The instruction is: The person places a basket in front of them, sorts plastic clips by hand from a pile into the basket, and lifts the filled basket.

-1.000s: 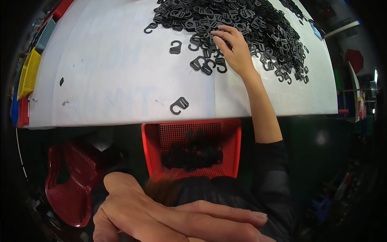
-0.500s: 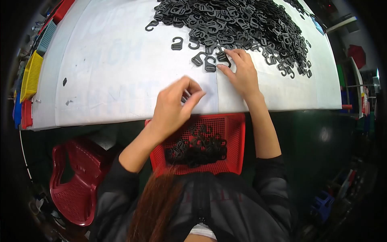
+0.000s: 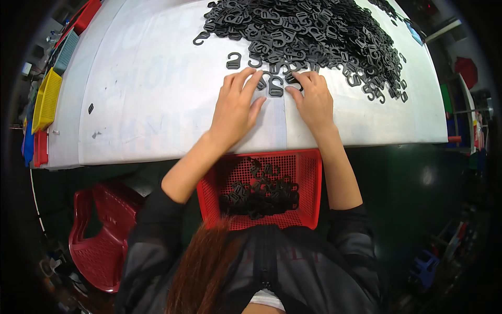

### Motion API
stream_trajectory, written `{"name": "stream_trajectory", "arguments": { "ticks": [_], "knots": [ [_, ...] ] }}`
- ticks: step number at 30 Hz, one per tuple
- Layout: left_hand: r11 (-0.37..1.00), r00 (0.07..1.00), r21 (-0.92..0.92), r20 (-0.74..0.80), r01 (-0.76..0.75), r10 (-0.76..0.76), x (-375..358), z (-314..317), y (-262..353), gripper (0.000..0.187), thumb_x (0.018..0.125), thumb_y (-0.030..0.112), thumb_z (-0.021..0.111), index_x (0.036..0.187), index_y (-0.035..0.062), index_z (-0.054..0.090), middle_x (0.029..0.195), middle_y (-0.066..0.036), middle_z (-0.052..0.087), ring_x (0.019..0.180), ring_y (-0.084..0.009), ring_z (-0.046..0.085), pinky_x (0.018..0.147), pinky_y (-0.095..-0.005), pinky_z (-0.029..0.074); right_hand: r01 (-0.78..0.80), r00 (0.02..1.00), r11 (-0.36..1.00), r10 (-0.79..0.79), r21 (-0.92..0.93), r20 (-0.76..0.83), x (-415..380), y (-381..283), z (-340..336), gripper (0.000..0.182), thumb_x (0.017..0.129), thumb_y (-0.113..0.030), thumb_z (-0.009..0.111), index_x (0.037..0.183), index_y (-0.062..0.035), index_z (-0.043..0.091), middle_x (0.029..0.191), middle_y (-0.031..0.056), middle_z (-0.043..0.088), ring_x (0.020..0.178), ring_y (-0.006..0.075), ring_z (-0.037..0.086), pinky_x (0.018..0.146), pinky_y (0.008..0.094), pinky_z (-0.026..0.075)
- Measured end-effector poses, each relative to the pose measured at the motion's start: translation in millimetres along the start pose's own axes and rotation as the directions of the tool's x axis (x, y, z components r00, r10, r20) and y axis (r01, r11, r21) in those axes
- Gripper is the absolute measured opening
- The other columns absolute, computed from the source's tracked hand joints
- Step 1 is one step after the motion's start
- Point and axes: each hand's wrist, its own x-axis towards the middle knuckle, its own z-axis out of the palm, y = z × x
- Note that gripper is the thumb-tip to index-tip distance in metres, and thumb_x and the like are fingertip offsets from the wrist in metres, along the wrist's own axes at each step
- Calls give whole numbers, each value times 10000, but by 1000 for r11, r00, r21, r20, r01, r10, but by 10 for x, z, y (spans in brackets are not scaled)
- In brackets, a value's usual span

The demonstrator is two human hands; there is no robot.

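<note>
Head view: holding a bare left hand (image 3: pixel 236 107) with thumb spread from fingers, beside a flat black plastic hook (image 3: pixel 262 83) on the white-covered table (image 3: pixel 157 104). Holding a bare right hand (image 3: pixel 316 102) at another black plastic hook (image 3: pixel 294 79), being unable to tell whether pinching, near the heap of hooks (image 3: pixel 314 31).

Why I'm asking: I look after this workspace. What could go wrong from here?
Snagging: in the dense pile of black hooks, pieces overlap, so one lifted out might drag others along.
Missed drop: the red basket sits at the near edge of the table, so a hook released off to one side could land on the floor.
Crowding: the left hand and right hand flank one loose hook closely, and might bump each other.
</note>
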Motion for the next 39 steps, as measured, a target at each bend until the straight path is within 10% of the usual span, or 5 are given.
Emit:
{"name": "stream_trajectory", "arguments": {
  "ticks": [5, 11, 30, 34, 39],
  "knots": [
    [971, 986, 196, 121, -138, 116, 171, 158, -371, 393, 800, 144, 688, 1170, 34, 611, 1040, -102, 631, 965, -259, 559, 841, -356, 462, -52, 995, 999, 52, -4, 85, -139, -26, -199, 226, 784, -131, 696, 1000, -63, 680, 864, 61, 611, 871, 243, 570, 708, 368, 490],
    [822, 801, -204, 438, 531, -409, 84, -389, -45, 171, 842, 108, 645, 991, 36, 689, 857, -88, 671, 793, -253, 608, 697, -336, 501, -83, 988, 994, 73, 67, 133, -237, -105, -396, 248, 765, -189, 727, 972, -61, 681, 866, 59, 592, 854, 243, 569, 731, 363, 475],
    [908, 989, 393, 90, -145, 119, 492, 102, -560, 225, 867, 214, 620, 1052, 97, 670, 1092, -14, 649, 980, -236, 561, 830, -340, 460, -29, 993, 995, 17, 99, 117, 199, -228, -165, 246, 760, -180, 725, 971, -59, 690, 924, 67, 601, 885, 252, 598, 732, 371, 504],
    [966, 976, 250, -183, -70, 118, 442, -157, -686, 120, 861, 105, 636, 958, 60, 690, 993, -37, 664, 863, -197, 592, 704, -299, 477, -66, 976, 997, 54, 50, 213, 359, -317, 25, 331, 728, -235, 764, 989, -49, 683, 977, 76, 568, 935, 254, 577, 760, 377, 504],
    [695, 809, -497, 25, 520, -587, 412, -227, -755, 136, 916, 127, 586, 952, 14, 653, 871, -62, 659, 699, -113, 616, 609, -258, 499, -185, 936, 982, 190, -47, 298, 386, -380, 111, 300, 773, -239, 725, 1019, -72, 683, 1017, 84, 581, 917, 256, 607, 776, 372, 494]
  ]
}}
